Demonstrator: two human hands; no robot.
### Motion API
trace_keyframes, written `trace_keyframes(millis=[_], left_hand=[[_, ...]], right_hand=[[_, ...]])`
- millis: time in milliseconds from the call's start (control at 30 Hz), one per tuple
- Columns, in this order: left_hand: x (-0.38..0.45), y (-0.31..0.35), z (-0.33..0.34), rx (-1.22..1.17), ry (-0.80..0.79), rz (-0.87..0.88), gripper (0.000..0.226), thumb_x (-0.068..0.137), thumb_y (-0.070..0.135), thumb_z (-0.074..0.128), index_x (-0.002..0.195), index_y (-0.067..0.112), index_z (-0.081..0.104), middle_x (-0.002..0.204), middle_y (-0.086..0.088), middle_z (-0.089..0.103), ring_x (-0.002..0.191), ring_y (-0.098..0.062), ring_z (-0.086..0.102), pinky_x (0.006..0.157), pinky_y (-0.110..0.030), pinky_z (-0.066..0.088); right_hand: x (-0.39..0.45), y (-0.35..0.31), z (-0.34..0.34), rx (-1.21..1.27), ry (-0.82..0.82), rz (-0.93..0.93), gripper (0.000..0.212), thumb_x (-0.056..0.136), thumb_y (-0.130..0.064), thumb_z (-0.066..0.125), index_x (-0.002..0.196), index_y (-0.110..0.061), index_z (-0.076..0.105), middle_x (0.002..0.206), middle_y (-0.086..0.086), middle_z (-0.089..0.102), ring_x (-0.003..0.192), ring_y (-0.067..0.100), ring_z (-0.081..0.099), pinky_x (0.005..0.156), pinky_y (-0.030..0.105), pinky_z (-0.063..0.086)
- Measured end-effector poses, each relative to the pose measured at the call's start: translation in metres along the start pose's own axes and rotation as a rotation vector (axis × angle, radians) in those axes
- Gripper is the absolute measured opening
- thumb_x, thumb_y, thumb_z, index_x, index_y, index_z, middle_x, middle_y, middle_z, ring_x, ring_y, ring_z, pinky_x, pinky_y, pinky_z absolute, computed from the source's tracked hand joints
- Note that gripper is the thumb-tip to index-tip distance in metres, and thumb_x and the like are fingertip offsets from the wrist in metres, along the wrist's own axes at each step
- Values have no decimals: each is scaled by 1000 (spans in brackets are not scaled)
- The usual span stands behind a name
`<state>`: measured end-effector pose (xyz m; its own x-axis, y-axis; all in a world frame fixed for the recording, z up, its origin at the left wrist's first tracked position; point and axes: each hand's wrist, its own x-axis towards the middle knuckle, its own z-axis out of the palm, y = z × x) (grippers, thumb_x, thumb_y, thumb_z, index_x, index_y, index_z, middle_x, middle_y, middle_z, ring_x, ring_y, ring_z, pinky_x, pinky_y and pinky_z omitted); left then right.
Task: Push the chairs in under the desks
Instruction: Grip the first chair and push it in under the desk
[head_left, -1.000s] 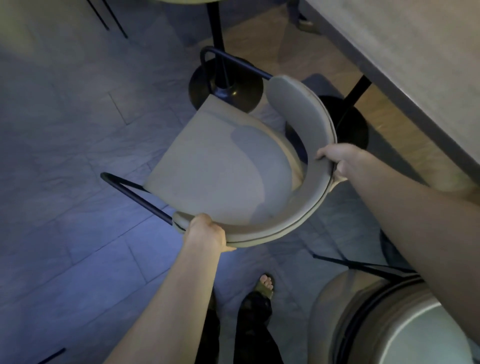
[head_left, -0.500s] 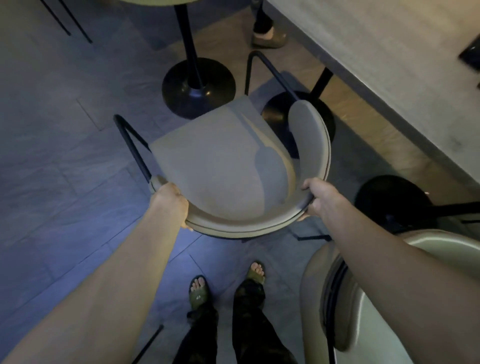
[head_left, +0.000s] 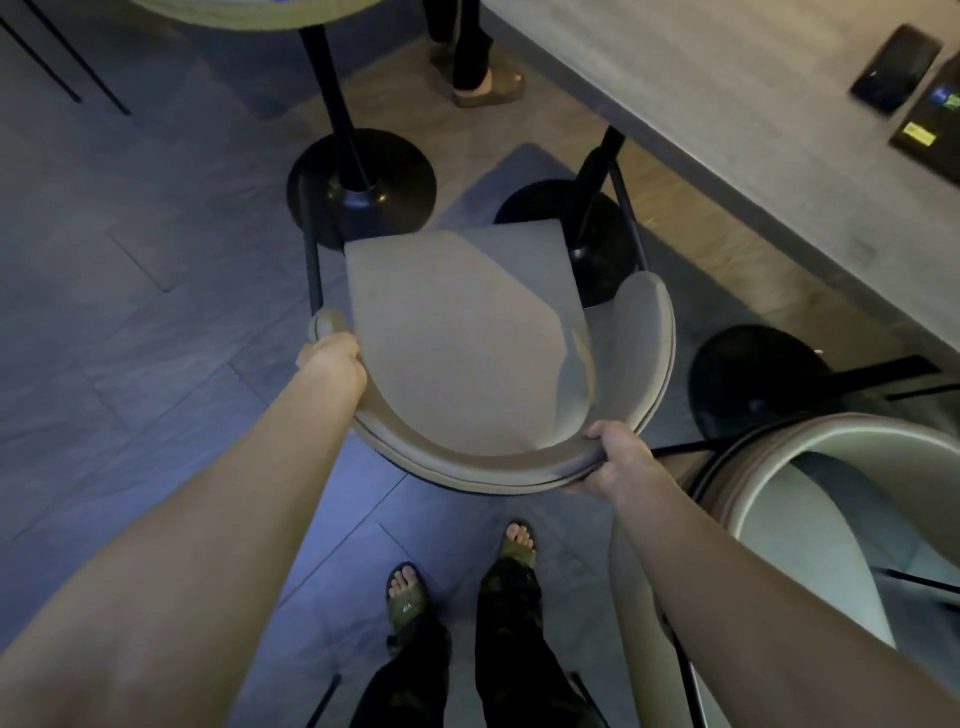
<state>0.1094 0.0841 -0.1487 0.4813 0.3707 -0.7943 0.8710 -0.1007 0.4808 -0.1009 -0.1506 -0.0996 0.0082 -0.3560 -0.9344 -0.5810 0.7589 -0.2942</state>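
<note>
Tiled floor (head_left: 130, 322), chair (head_left: 457, 332) backrest gripped, left hand (head_left: 332, 364), right hand (head_left: 618, 457)

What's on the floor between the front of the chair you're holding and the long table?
In the head view, a round black pedestal base with its black pole sits on the floor between the grey curved-back chair and the long grey table.

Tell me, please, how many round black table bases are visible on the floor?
3. One base lies ahead of the held chair; a second base sits partly behind its seat; a third base is at right, beside another chair. More may be hidden.
</note>
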Motion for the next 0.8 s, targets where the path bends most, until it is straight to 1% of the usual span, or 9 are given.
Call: trace_keyframes(millis=[67, 133, 300, 367, 400, 467, 533, 667, 800], left_hand=[[42, -5, -4, -21, 12, -28, 62, 85, 26, 61, 143, 13, 44, 145, -5, 48, 128, -31, 49, 108, -45, 37], [73, -12, -6, -63, 30, -34, 64, 86, 25, 63, 145, 13, 44, 145, -4, 48, 129, -29, 49, 110, -43, 37], [-13, -8, -25, -159, 11, -82, 62, 82, 31, 68, 139, 14, 50, 133, -5, 57, 115, -26, 58, 98, -36, 46], [-45, -12, -31, -216, -8, -116, 59, 82, 32, 70, 136, 14, 54, 129, -4, 61, 105, -22, 61, 88, -31, 48], [-58, -14, -32, -220, -12, -135, 57, 83, 32, 71, 134, 14, 56, 129, -3, 62, 103, -22, 61, 87, -31, 47], [-75, -20, -31, -201, -42, -216, 56, 86, 36, 68, 136, 15, 53, 134, -2, 58, 116, -24, 57, 101, -39, 40], [-85, -25, -29, -192, -100, -313, 59, 87, 39, 65, 139, 18, 48, 142, -4, 52, 131, -29, 47, 113, -54, 23], [-88, -38, -21, -211, -113, -398, 70, 89, 32, 66, 150, 20, 33, 157, -10, 33, 143, -38, 29, 107, -73, 10], [-85, -53, -14, -231, -128, -456, 70, 88, 33, 67, 149, 20, 36, 156, -10, 35, 142, -41, 30, 101, -79, 8]], right_hand=[[-7, -2, 7, -36, -46, 27, 12, 96, -7, 47, 107, -7, 51, 139, 18, 57, 129, 42, 51, 108, 70, 30], [-8, -5, 11, -33, -58, 58, 13, 99, -10, 48, 111, -8, 51, 139, 18, 58, 128, 40, 52, 108, 68, 32], [-18, -18, 13, -32, 13, 105, 16, 98, -22, 57, 102, -8, 52, 126, 11, 63, 126, 35, 55, 108, 57, 35], [-20, -38, 10, -65, 72, 45, 22, 96, -29, 60, 107, -11, 54, 117, 9, 63, 122, 33, 58, 108, 52, 37], [-20, -51, 9, -74, 79, 7, 28, 93, -32, 62, 112, -12, 56, 121, 7, 65, 119, 32, 60, 107, 50, 40], [-18, -77, 6, -96, 92, -39, 46, 89, -39, 63, 127, -14, 58, 131, 8, 64, 117, 31, 61, 108, 51, 39], [-15, -98, 5, -149, 110, -75, 54, 90, -40, 61, 138, -15, 53, 136, 10, 59, 119, 32, 57, 110, 52, 37], [-21, -122, 12, -230, 114, -107, 62, 94, -33, 62, 148, -13, 40, 149, 13, 44, 133, 38, 43, 113, 57, 28], [-11, -130, 15, -357, 94, -82, 63, 92, -28, 67, 146, -12, 41, 143, 15, 48, 127, 40, 48, 108, 61, 34]])
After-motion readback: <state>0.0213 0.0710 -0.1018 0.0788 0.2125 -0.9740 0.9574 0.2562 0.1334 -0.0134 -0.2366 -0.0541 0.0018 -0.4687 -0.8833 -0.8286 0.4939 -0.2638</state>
